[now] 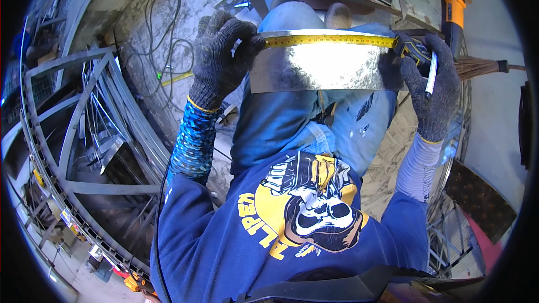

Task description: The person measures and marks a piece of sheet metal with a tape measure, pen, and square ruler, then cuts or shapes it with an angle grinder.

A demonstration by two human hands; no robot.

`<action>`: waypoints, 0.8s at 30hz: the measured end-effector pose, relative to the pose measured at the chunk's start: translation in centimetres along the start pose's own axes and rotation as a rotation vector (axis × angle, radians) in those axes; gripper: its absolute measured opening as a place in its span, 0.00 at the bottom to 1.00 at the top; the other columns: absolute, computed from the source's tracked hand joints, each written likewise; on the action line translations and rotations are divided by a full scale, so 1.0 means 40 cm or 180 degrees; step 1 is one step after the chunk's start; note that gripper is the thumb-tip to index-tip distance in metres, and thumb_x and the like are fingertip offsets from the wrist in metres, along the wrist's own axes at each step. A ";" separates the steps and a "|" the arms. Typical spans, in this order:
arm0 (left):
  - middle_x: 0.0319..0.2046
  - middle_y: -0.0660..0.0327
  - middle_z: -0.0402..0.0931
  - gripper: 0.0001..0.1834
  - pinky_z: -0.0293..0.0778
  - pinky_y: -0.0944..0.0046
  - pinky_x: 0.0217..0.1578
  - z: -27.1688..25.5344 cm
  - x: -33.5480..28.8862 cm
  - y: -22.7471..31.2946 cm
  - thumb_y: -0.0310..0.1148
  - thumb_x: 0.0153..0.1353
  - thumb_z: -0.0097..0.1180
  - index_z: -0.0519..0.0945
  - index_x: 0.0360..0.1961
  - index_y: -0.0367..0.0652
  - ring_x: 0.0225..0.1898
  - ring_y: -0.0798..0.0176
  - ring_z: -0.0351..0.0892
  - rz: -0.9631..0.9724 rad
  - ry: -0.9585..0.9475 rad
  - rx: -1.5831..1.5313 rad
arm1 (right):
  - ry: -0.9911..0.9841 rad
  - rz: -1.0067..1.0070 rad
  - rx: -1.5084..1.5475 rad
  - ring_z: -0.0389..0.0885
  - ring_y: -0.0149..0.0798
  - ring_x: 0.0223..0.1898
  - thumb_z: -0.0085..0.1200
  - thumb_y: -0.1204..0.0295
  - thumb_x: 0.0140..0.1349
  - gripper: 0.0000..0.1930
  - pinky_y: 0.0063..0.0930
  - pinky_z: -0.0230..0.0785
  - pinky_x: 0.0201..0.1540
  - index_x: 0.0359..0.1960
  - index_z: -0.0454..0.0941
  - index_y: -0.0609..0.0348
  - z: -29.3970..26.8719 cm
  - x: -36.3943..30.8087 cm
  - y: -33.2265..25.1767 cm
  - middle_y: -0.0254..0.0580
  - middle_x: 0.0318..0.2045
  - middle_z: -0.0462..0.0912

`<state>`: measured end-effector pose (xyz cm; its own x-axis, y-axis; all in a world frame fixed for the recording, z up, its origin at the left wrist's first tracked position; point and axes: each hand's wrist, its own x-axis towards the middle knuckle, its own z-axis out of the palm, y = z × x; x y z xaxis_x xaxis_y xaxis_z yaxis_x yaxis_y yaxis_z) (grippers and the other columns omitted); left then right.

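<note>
Seen from above, a person is sitting with a rectangular sheet of shiny, smudged silver metal (328, 70) resting across the thighs of worn blue jeans (275, 123). The legs are seemingly serving as a table, keeping the sheet roughly level within reach of both arms.

A yellow steel tape-measure blade (331, 40) is running left to right along the sheet's far edge. It is lying almost straight, probably because the hands are holding it at opposite ends.

The left hand, in a dark grey knitted glove (220, 59), is closing thumb and forefinger at the blade's left end, by the sheet's far left corner, apparently anchoring it there; the exact fingertip contact is too dark to tell. A small gap is showing between thumb and palm.

The right hand, gloved alike (435, 92), is curling partway around the black-and-yellow tape-measure case (414, 49) at the sheet's far right corner, seemingly steadying it. A slim white stick (431, 74), perhaps a marker, is also sitting among those fingers, likely kept handy while the hand is gripping the case.

Beyond the right hand, an orange-and-black angle grinder (453, 8) is standing near a brown straw broom (480, 67). At left, a grey curved metal frame (112, 188) is lying.
</note>
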<state>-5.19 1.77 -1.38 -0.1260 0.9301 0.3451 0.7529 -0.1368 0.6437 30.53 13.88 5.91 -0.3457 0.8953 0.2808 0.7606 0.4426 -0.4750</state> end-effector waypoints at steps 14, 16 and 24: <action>0.38 0.56 0.82 0.14 0.78 0.58 0.43 0.001 -0.001 -0.017 0.25 0.58 0.70 0.83 0.46 0.40 0.42 0.56 0.82 -0.0306 -0.0114 -0.0628 | 0.0021 0.0086 0.0094 0.89 0.42 0.43 0.72 0.57 0.58 0.30 0.34 0.81 0.46 0.57 0.78 0.62 0.012 -0.009 0.004 0.50 0.44 0.86; 0.40 0.56 0.83 0.15 0.79 0.61 0.45 0.006 -0.014 -0.020 0.24 0.60 0.69 0.83 0.49 0.39 0.44 0.59 0.83 -0.0591 -0.0196 -0.0908 | 0.0027 0.0121 0.0086 0.89 0.42 0.43 0.72 0.58 0.59 0.30 0.34 0.81 0.46 0.57 0.78 0.63 0.008 -0.012 0.004 0.50 0.44 0.86; 0.41 0.59 0.83 0.14 0.78 0.63 0.45 0.011 -0.025 -0.044 0.28 0.63 0.68 0.83 0.50 0.39 0.42 0.65 0.81 -0.1196 -0.0345 -0.1795 | 0.0158 -0.0394 0.0216 0.86 0.43 0.50 0.71 0.64 0.60 0.29 0.35 0.79 0.52 0.60 0.76 0.62 0.033 -0.007 0.051 0.51 0.49 0.84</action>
<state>-6.09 1.23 -3.14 -0.2254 0.9740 -0.0225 0.2157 0.0724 0.9738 31.45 14.60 3.75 -0.4057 0.8308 0.3809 0.6743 0.5534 -0.4889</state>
